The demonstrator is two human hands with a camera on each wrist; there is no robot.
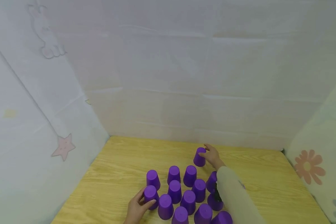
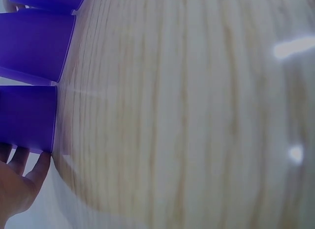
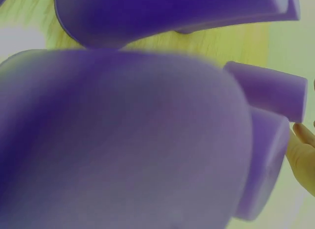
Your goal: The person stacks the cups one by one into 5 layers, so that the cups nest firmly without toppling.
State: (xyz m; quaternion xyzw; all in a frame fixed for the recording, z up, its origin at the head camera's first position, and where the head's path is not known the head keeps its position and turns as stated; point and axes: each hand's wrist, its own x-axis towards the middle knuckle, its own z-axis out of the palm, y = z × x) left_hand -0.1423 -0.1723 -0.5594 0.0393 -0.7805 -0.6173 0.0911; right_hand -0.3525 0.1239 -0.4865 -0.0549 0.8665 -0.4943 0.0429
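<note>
My left hand [image 1: 138, 207] grips an upside-down purple cup [image 1: 150, 196] at the near left of a group of matching cups. Its thumb lies across the near side of that cup; in the left wrist view its fingertips [image 2: 42, 167] are at the cup's side, low by the table. Farther back, my right hand [image 1: 212, 157] holds another upside-down purple cup [image 1: 199, 158], thumb on the near side and fingers around the far side. That cup is behind the group, apart from it. A blurred purple cup [image 3: 128, 140] fills much of the right wrist view.
Several more upside-down purple cups, among them one in the middle [image 1: 175, 190], stand in close rows on the wooden table [image 1: 123, 168]. Two cups at the right are partly covered by my right sleeve [image 1: 236, 196]. A pale cloth wall [image 1: 170, 118] rises behind the table.
</note>
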